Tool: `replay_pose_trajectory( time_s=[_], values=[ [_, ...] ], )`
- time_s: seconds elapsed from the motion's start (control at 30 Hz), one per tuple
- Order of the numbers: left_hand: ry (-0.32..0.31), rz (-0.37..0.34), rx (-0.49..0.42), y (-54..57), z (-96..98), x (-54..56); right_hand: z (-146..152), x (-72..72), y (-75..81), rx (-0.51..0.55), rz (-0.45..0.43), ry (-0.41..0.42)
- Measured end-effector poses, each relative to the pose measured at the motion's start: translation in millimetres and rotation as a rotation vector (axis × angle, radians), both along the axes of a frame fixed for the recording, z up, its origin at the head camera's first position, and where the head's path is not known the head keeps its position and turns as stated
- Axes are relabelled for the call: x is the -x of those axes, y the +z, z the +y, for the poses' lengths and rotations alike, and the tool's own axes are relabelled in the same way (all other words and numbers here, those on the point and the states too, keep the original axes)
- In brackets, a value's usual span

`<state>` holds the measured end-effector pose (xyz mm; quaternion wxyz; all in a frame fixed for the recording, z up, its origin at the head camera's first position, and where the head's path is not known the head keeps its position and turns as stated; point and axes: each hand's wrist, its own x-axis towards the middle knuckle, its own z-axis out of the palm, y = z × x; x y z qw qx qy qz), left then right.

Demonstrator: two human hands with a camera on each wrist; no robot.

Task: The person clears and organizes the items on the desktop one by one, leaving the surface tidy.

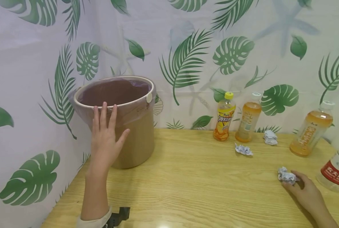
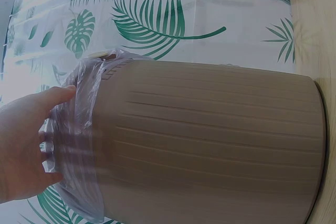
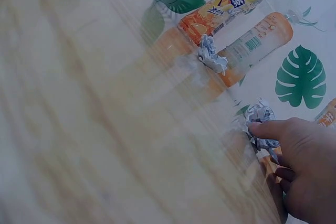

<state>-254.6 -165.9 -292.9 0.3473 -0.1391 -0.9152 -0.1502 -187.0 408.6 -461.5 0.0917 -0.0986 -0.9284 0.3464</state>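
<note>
My left hand (image 1: 105, 142) touches the near rim of a brown trash bin (image 1: 135, 139), its fingers straight and spread. A clear plastic bag (image 2: 79, 124) lines the bin and folds over its rim; in the left wrist view the fingertips lie against it. Over at the right of the table, my right hand (image 1: 307, 191) pinches a crumpled paper ball (image 1: 287, 176) between thumb and fingers. The right wrist view shows the thumb pressed on that paper ball (image 3: 261, 121). A second crumpled paper (image 1: 243, 149) and a third (image 1: 270, 137) lie farther back.
Behind the papers stand a yellow-capped drink bottle (image 1: 224, 117) and a white-capped bottle (image 1: 248, 118). Another orange-tinted bottle (image 1: 310, 129) and a red-labelled water bottle (image 1: 337, 169) stand at the right. A leaf-print sheet (image 1: 186, 104) hangs behind the wooden table (image 1: 192, 183).
</note>
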Motion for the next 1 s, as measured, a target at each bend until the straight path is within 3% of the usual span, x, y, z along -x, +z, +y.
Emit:
replay_pose_trajectory(
  time_s=[0.6,1.0],
  values=[
    [-0.015,0.002,-0.015,-0.4,0.4,-1.2,-0.5,-2.1,2.8,-0.055,-0.019,-0.091],
    [-0.010,-0.018,-0.013,1.4,1.1,-2.5,-1.1,-4.3,1.0,-0.028,0.032,-0.146]
  ],
)
